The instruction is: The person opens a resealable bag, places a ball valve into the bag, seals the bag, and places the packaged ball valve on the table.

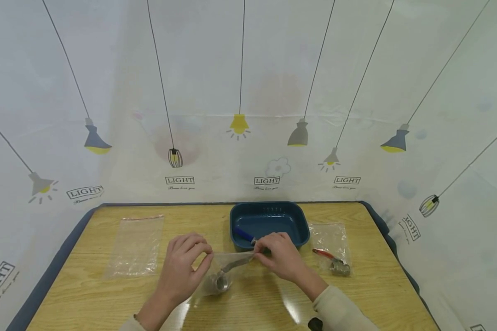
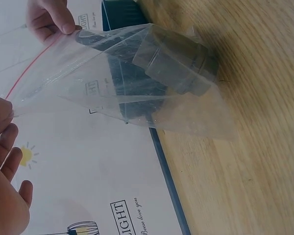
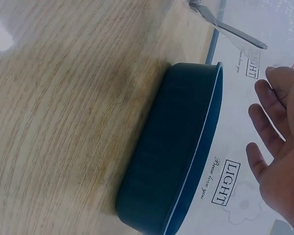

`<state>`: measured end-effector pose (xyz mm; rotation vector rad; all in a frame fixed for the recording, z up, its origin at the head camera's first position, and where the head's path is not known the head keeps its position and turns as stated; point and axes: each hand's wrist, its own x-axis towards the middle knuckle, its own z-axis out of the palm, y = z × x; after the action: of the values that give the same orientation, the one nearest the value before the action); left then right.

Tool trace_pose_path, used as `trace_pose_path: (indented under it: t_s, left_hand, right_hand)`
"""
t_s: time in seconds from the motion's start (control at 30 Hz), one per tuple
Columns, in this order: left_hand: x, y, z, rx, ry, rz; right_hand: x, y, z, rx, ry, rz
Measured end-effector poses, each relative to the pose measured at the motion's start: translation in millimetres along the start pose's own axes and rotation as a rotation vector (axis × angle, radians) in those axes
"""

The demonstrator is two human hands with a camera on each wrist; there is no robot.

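A clear zip bag (image 2: 93, 73) with a red seal strip is held up between both hands by its top edge. Inside it hangs a metal valve (image 1: 221, 283) with a long grey lever handle (image 3: 230, 32). My left hand (image 1: 182, 266) pinches one top corner of the bag between thumb and fingers. The opposite corner is pinched by my right hand (image 1: 282, 257), just in front of the dark blue tray (image 1: 269, 208). The valve hangs near the bag's bottom, close above the wooden table.
In the tray lies a thing with a blue handle (image 1: 244, 234), partly hidden by the right hand. Right of the tray, another clear bag (image 1: 331, 234) holds a red-handled metal valve (image 1: 340, 266). A flat clear zip bag (image 1: 136, 243) lies on the table (image 1: 95, 299) at left.
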<state>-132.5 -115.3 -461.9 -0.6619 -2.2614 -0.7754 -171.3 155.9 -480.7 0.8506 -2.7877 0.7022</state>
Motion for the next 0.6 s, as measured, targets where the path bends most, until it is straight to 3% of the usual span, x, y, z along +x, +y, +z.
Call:
trace_pose_path:
  t_s: [0.33,0.6]
  left_hand:
    - [-0.4,-0.4,-0.5,0.001,-0.003,-0.003]
    - [1.9,2.1,-1.5,0.019,-0.023,-0.004]
  right_hand:
    - [-1.6,1.9,-0.5,-0.001,0.034,-0.019]
    - [0.9,-8.4,-4.9,0.04,-0.036,0.007]
